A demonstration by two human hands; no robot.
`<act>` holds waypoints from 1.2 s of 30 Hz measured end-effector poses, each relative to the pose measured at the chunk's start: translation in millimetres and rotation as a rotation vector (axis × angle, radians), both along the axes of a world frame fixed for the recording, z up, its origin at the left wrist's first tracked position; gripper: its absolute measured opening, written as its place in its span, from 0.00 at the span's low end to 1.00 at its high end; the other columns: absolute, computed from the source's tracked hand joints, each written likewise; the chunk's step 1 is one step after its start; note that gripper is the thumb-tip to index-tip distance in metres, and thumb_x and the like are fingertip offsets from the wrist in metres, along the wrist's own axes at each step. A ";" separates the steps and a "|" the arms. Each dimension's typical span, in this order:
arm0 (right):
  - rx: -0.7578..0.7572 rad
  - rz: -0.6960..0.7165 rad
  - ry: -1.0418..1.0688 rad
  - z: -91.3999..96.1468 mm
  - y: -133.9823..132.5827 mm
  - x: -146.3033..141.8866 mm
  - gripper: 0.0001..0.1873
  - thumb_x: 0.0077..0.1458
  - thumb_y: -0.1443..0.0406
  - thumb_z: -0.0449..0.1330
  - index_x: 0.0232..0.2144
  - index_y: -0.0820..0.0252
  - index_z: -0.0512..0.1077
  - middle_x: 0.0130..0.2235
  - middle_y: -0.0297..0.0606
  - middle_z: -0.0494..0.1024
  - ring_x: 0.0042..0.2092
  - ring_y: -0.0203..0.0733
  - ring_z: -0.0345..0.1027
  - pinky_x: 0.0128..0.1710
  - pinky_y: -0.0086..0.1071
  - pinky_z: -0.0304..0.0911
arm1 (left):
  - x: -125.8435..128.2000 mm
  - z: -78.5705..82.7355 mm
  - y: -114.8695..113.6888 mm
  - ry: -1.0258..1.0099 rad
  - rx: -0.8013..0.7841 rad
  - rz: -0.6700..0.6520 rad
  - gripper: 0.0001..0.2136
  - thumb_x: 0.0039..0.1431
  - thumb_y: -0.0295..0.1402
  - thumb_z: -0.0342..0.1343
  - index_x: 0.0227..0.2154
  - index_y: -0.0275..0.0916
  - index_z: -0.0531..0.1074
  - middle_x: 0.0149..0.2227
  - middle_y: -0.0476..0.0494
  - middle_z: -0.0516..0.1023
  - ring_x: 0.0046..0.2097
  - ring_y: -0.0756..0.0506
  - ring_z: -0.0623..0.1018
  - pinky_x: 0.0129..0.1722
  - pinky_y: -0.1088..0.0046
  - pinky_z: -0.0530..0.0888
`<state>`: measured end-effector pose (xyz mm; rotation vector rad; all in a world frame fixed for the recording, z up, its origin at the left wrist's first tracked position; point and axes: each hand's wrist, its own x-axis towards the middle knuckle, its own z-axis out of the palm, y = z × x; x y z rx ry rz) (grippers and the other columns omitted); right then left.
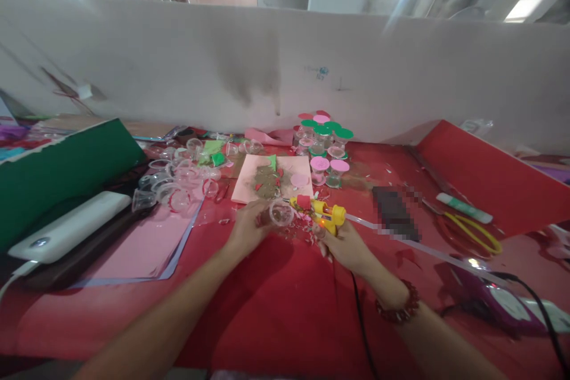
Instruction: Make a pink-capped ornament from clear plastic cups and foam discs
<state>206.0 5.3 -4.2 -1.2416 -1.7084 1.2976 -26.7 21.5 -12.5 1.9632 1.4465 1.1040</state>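
Observation:
My right hand (341, 243) is wrapped round a yellow hot glue gun (327, 214) with a red band near its nozzle. A long clear glue stick (418, 244) trails from its back to the right. Between the fingers of my left hand (252, 225) is a clear plastic cup (281, 212), its round opening facing me. The nozzle points left, close to the cup's rim; I cannot tell whether they touch. Just beyond lies a pale pink board (240, 181) smeared with brown residue, with a pink paper disc (300, 180) on it.
Loose clear cups (178, 181) crowd the left, beside pink sheets (133, 243) and a white power bank (71, 227). Cups topped with green and pink discs (332, 130) stand behind the board. Yellow-handled scissors (476, 231) and a purple power strip (503, 300) lie right.

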 end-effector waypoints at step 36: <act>0.057 -0.028 -0.078 12.2 -2.0 -1.0 0.25 0.54 0.48 0.55 0.15 0.57 0.62 0.13 0.30 0.65 0.16 0.32 0.61 0.18 0.25 0.58 | -3.0 -3.7 1.2 0.076 0.047 0.018 0.13 0.50 0.31 0.61 0.40 0.39 0.77 0.43 0.42 0.81 0.47 0.41 0.77 0.48 0.64 0.72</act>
